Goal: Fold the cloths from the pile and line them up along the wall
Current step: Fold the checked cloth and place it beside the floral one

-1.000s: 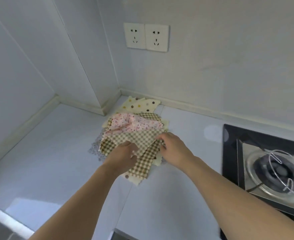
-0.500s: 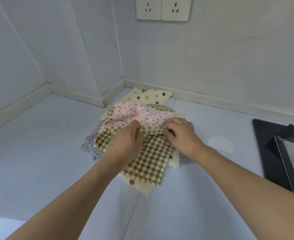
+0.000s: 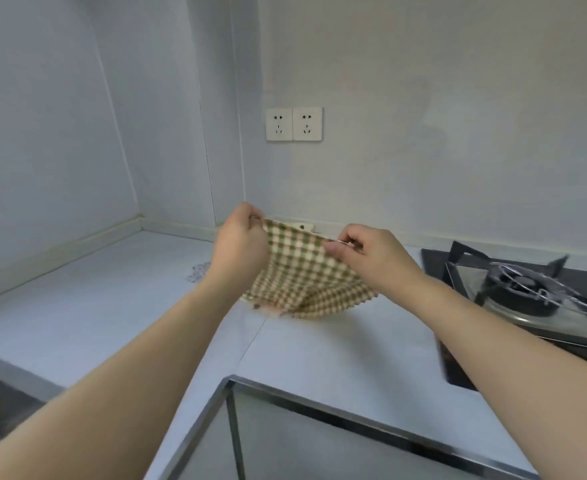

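Left hand (image 3: 241,242) pinches the green-and-cream checked cloth (image 3: 300,275) at its ten o'clock corner, right hand (image 3: 371,254) nips the two o'clock corner; held apart above the pale tabletop (image 3: 87,306), likely stretching it flat for folding.

Left hand (image 3: 240,242): raised, fingers curled, pinching a top corner of the checked cloth (image 3: 302,275).
Right hand (image 3: 368,252): level beside it, thumb and fingers pinching the other corner.
Forearms: bare, extended forward.

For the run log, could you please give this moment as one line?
left hand: pinches checked cloth | right hand: pinches same | cloth: lifted, spread | fold: not yet
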`<state>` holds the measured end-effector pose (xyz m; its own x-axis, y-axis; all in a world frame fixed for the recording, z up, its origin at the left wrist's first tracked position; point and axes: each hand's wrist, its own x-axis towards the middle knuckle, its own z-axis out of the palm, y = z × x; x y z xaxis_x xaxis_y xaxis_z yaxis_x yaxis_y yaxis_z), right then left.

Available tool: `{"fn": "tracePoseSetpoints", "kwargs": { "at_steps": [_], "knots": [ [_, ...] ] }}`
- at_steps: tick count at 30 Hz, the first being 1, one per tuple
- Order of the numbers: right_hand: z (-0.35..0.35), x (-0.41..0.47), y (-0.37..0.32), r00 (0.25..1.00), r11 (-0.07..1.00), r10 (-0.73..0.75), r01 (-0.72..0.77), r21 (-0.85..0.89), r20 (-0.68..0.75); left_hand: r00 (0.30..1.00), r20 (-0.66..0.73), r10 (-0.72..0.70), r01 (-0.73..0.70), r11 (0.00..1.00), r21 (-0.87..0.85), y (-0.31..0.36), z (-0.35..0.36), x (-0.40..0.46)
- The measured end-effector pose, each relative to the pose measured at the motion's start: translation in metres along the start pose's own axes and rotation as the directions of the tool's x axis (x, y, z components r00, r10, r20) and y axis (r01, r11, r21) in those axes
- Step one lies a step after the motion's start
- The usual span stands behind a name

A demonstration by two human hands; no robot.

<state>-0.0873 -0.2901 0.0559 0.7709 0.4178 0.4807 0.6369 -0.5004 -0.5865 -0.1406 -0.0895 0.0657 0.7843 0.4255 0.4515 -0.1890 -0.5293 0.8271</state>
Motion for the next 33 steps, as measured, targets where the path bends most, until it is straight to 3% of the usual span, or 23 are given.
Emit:
{"fn": "tracePoseSetpoints", "kwargs": {
  "at_steps": [4, 12, 16, 21, 28, 30, 33],
  "knots": [
    [-0.053, -0.043, -0.045, 0.977, 0.984, 0.103, -0.072, -0.164, 0.185, 0.995, 0.091, -0.031, 0.029, 0.999, 0.019, 0.049, -0.034, -0.04],
    [-0.111, -0.066, -0.072, 0.932, 0.941, 0.252, -0.173, -0.291, 0.26, 0.972, 0.202, -0.117, 0.113, 0.993, 0.027, 0.067, -0.04, -0.052],
    [-0.108, -0.055, -0.048, 0.956, 0.922, 0.272, -0.226, -0.315, 0.111, 0.97, 0.205, -0.131, 0.124, 0.991, 0.05, 0.045, -0.027, -0.04],
    [-0.108, -0.038, -0.039, 0.967, 0.959, 0.203, -0.228, -0.169, -0.151, 0.995, 0.102, -0.004, 0.009, 0.999, -0.047, 0.054, -0.025, -0.016],
    [-0.106, -0.064, -0.044, 0.958, 0.99, 0.091, -0.116, -0.076, -0.272, 0.985, 0.135, 0.108, -0.092, 0.989, -0.118, 0.05, -0.033, -0.03],
    [-0.092, -0.087, -0.036, 0.975, 0.991, 0.084, -0.104, -0.089, -0.205, 0.97, 0.223, 0.097, -0.082, 0.994, -0.076, 0.032, -0.035, -0.049],
    [-0.068, -0.124, -0.009, 0.962, 0.97, 0.24, -0.23, -0.085, 0.131, 0.871, 0.489, 0.036, -0.087, 0.993, 0.081, -0.001, -0.039, -0.084]
  ]
}}
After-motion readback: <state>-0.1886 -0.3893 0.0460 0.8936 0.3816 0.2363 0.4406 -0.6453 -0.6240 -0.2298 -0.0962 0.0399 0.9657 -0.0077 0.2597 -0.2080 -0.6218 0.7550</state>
